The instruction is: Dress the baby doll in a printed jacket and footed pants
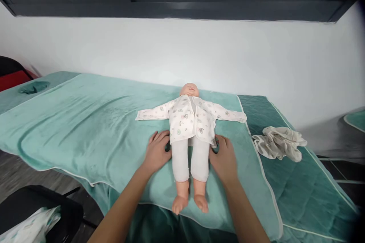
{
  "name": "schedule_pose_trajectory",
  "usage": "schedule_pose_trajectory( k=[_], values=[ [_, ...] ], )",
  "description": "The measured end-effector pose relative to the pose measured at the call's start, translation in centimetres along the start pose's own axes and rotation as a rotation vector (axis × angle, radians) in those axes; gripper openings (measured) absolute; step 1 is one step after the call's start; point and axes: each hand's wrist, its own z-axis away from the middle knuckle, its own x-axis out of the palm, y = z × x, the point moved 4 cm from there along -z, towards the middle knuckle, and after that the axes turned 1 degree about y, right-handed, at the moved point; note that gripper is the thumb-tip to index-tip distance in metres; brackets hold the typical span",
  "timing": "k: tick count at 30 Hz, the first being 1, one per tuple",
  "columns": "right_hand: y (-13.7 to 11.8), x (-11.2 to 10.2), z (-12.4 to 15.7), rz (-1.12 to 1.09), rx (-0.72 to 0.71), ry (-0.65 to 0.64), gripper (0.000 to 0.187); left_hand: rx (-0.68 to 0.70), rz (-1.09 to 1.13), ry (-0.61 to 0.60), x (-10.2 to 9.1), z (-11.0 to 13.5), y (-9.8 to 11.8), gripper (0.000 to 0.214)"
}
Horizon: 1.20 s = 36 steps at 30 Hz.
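A baby doll (pixel 190 89) lies on its back, feet towards me, in white leggings (pixel 180 159) with its feet bare. Over its upper body is a white printed baby shirt (pixel 185 115), its sleeves stretched out to both sides and its front edges meeting near the middle. My left hand (pixel 157 151) is at the shirt's left lower edge, fingers and thumb curled in against it. On the opposite side, my right hand (pixel 225 158) has the right lower corner of the shirt between thumb and fingers. Both fingertips are partly hidden by the cloth.
A light green sheet (pixel 94 121) covers the padded bed, over a darker quilted cover (pixel 302 197). Crumpled pale cloth (pixel 282 142) lies at the right. A black chair (pixel 34 201) holding a printed white cloth (pixel 34 226) stands at lower left. A white wall (pixel 182 49) rises behind.
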Motion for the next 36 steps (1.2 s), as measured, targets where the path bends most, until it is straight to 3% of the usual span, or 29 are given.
schedule_pose_trajectory(
  k=[3, 10, 18, 21, 24, 26, 29, 32, 36],
  values=[
    [-0.1, 0.2, -0.2, 0.057, -0.002, -0.024, 0.039, 0.003, 0.021, -0.029, 0.3, -0.5, 0.4, 0.042],
    [0.2, 0.2, -0.4, 0.017, 0.115, -0.058, 0.033, 0.002, 0.037, 0.053, 0.2, -1.0, 0.9, 0.031],
    [0.7, -0.6, 0.5, -0.145, 0.167, -0.056, 0.041, -0.004, 0.194, 0.073, -0.4, -0.2, 0.6, 0.024],
    [0.5, -1.1, 1.3, -0.207, 0.121, -0.007, 0.039, -0.046, 0.246, 0.078, -0.5, 0.3, 0.5, 0.019],
    [0.9, -1.5, 1.7, -0.459, 0.076, 0.016, 0.047, -0.087, 0.411, 0.155, -0.8, 0.6, 0.1, 0.011],
    [2.2, -1.4, 1.2, -0.758, 0.206, -0.017, 0.053, -0.138, 0.584, 0.227, -0.9, 0.6, -0.4, 0.007],
    [4.1, -0.5, -1.2, -1.164, 0.439, -0.092, 0.039, -0.31, 0.813, 0.263, -0.6, -0.3, -1.3, 0.015],
    [4.1, 0.9, -5.1, -1.292, 0.486, -0.205, 0.029, -0.502, 1.009, 0.228, 0.0, -2.3, -1.7, 0.036],
    [1.6, 3.7, -8.7, -1.396, 0.541, -0.357, 0.029, -0.608, 1.374, 0.093, 1.5, -5.9, -1.2, 0.049]
  ],
)
